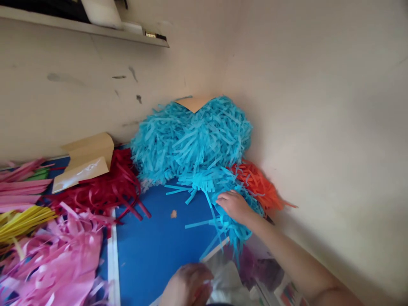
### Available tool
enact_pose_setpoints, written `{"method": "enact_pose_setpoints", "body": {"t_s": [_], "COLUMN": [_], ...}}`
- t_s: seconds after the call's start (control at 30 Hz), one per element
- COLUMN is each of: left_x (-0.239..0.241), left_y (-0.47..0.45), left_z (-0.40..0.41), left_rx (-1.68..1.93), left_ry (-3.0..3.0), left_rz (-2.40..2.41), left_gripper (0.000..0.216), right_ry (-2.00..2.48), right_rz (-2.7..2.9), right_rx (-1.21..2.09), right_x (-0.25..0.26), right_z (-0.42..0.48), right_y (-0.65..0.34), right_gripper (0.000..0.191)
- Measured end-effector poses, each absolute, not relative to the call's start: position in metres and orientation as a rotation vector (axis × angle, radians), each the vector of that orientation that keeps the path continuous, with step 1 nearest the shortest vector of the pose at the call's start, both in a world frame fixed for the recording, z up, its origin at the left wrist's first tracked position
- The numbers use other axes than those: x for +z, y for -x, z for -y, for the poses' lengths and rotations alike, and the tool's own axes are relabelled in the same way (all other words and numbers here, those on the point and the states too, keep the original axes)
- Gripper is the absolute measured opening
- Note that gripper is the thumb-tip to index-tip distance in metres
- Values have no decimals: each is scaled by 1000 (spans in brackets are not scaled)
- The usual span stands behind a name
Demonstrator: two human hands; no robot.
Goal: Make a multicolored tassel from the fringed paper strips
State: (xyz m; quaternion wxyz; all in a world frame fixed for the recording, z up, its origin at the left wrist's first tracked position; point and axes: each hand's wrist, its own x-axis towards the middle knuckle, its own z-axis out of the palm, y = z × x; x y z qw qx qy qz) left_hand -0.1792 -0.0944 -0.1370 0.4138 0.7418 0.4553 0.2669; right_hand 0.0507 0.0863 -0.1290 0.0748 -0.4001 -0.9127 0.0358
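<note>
A large shape covered in blue paper fringe [194, 140] leans in the corner of the walls, bare cardboard showing at its top. My right hand [234, 205] reaches out and rests on a loose bunch of blue fringe [223, 199] at its foot, fingers curled into the strips. My left hand [188, 285] is low at the bottom edge, blurred, fingers curled near a clear plastic bag [229, 280]. Both sit over a blue surface [153, 246].
Orange fringe [259, 182] lies against the right wall. Dark red fringe [102, 191] and folded cardboard [84, 161] lie left of the blue shape. Pink [57, 255] and yellow fringe [22, 219] pile at the left. A shelf [83, 25] runs above.
</note>
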Motion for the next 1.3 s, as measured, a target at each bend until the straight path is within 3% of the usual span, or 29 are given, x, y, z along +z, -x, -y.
{"method": "enact_pose_setpoints", "body": {"t_s": [0.17, 0.43, 0.9, 1.3], "left_x": [-110, -129, -128, -133], "left_y": [156, 126, 121, 112], "left_z": [25, -35, -43, -50], "left_rx": [657, 652, 585, 460], "left_ry": [-1831, -1942, -2026, -2456], "left_rz": [-1376, -1542, -1678, -1551], "left_gripper": [22, 28, 23, 27], "right_ry": [1198, 1226, 1246, 1305], "right_rz": [2737, 2691, 2343, 1905], "right_rx": [145, 362, 683, 944], "right_x": [-134, -127, -129, -123], "right_z": [-86, -98, -109, -115], "right_y": [-51, -48, -60, -71], "right_gripper": [21, 17, 19, 10]}}
